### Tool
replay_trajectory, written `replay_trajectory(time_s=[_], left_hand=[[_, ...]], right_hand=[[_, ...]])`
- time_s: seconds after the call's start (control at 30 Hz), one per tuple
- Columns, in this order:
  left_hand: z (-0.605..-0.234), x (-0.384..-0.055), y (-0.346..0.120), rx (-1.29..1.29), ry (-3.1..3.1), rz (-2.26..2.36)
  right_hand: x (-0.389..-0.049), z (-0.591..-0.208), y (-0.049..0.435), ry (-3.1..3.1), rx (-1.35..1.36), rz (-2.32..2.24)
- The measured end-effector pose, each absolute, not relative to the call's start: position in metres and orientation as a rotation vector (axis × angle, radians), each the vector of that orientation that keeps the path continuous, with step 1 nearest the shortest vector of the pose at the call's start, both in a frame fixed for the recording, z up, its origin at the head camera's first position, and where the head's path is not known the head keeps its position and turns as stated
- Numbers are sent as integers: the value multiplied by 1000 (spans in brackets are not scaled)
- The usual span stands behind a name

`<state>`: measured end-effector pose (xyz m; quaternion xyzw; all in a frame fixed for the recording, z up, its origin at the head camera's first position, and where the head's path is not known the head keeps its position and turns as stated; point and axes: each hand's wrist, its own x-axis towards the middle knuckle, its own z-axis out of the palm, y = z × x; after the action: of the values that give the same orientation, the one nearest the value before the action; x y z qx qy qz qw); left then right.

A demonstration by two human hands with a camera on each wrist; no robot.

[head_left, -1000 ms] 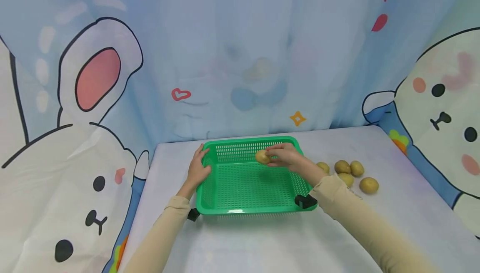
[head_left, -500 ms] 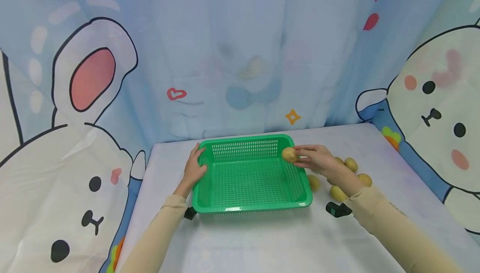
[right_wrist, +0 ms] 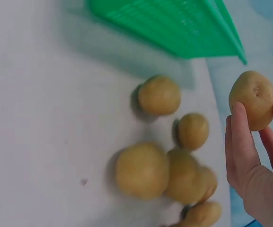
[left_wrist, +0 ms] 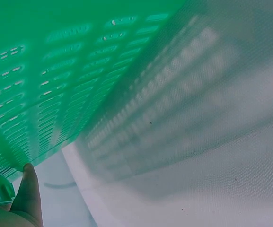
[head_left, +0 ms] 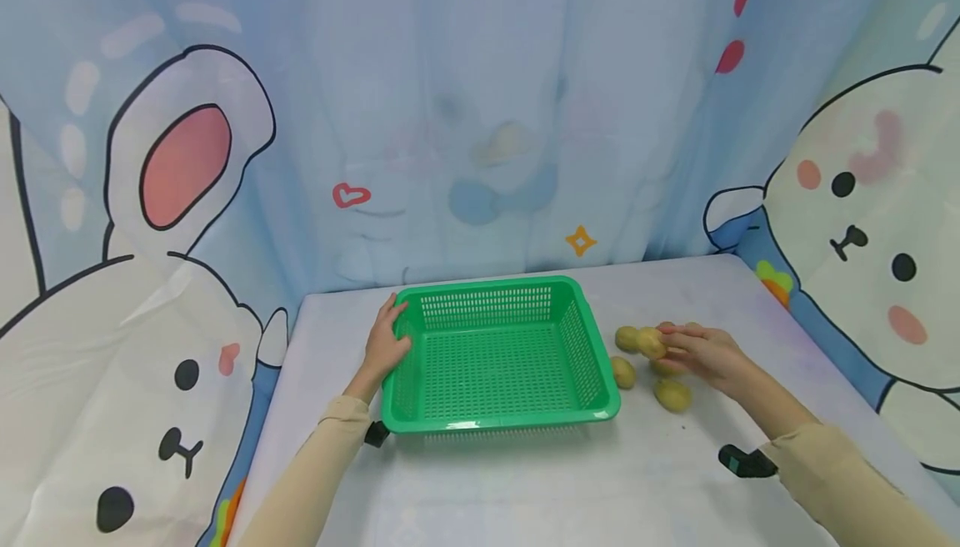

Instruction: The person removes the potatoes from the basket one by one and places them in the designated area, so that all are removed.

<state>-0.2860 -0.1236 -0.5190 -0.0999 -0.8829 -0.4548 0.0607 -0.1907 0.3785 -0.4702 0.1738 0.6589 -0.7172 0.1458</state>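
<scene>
A green plastic basket (head_left: 525, 423) with slotted walls stands on the table; nothing lies inside it. My left hand (head_left: 385, 347) grips its left rim, and in the left wrist view one digit (left_wrist: 28, 194) shows at the lower end of the basket wall (left_wrist: 41, 42). To the right of the basket, my right hand (head_left: 705, 353) pinches a potato (right_wrist: 252, 97) between thumb and fingertips, raised over the table. Several other potatoes lie loose below and around that hand, among them a near one (head_left: 672, 395) and one beside the basket (head_left: 622, 372).
A white cloth (head_left: 525, 489) covers the table. Behind it hangs a light blue curtain (head_left: 495, 113) printed with cartoon animals. A black wrist camera (head_left: 747, 461) sits by the right sleeve, another (head_left: 377, 434) by the left.
My right hand has carried the potato from above the basket, over its right rim, to the loose potatoes on the right. The left hand stays on the rim.
</scene>
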Motion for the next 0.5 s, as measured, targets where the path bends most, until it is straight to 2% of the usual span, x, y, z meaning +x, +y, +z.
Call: replay_trajectory(time_s=[0.27, 0.5], left_hand=[[-519, -285, -122, -319, -2669, -1382], [-516, -283, -122, -320, -2672, -1375]], right_hand=[[-161, -501, 425, 1843, 534, -2110], [-143, -520, 444, 1820, 609, -2138]])
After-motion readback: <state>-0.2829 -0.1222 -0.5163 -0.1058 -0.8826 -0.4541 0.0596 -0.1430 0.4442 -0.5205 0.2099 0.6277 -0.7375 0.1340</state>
